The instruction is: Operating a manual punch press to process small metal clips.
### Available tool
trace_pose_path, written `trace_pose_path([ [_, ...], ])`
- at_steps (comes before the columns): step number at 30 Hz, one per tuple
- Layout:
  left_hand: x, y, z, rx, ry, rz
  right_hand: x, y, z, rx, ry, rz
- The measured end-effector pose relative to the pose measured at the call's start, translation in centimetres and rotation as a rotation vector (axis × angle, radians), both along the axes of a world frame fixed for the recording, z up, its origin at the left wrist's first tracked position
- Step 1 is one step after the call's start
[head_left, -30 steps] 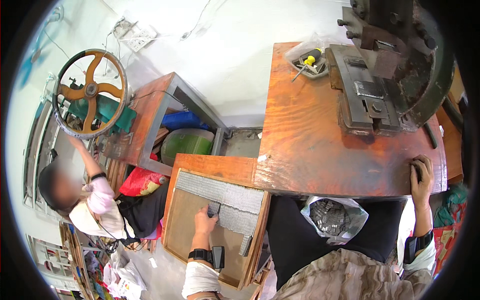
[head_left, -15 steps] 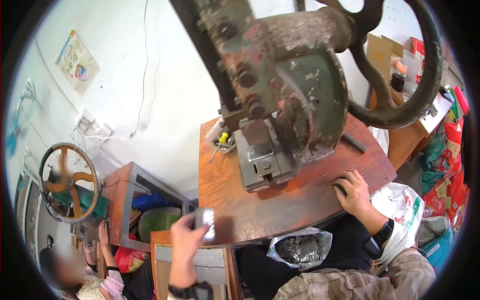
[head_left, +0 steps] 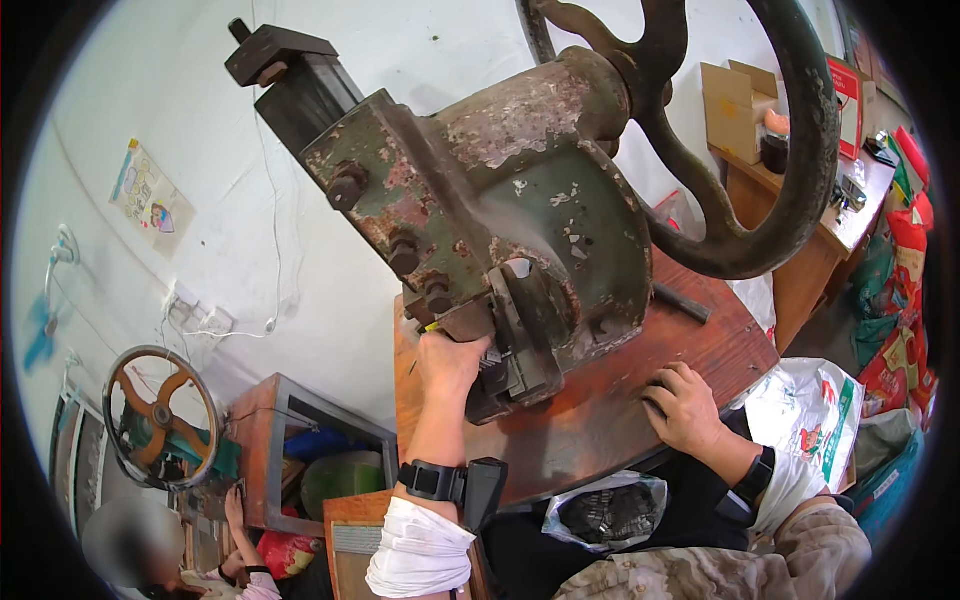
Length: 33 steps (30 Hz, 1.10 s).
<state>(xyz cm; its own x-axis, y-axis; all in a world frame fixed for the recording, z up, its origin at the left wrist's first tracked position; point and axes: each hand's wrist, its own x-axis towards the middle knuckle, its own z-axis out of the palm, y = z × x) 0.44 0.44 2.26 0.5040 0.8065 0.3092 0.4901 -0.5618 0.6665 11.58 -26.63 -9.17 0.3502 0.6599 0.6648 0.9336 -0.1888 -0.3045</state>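
One left hand (head_left: 450, 362) reaches into one press (head_left: 520, 215).

From the wearer's head, a wide fisheye view looks down at close range onto the press (head_left: 565, 225) and table (head_left: 615, 395).

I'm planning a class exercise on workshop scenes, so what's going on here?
The person's left hand is at the lower part of a heavy press, its fingertips hidden. The right hand rests on the wooden table, fingers curled. An open bag of small metal pieces sits at the lap. At left, a co-worker's hand is below a spoked handwheel.
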Motion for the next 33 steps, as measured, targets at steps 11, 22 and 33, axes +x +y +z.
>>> trace_pose_path([
  [11,-2.9,1.8,-2.1,-0.515,-0.306,-0.377,-0.1,0.6,0.4,0.063,0.061,0.084],
  [22,-2.3,2.9,-5.9,-0.084,-0.195,-0.271,-1.9,15.6,7.1,0.113,0.268,0.192],
  [33,-2.3,0.9,-5.9,0.084,-0.028,-0.259,-1.9,16.9,8.9,-0.041,0.255,0.003],
])
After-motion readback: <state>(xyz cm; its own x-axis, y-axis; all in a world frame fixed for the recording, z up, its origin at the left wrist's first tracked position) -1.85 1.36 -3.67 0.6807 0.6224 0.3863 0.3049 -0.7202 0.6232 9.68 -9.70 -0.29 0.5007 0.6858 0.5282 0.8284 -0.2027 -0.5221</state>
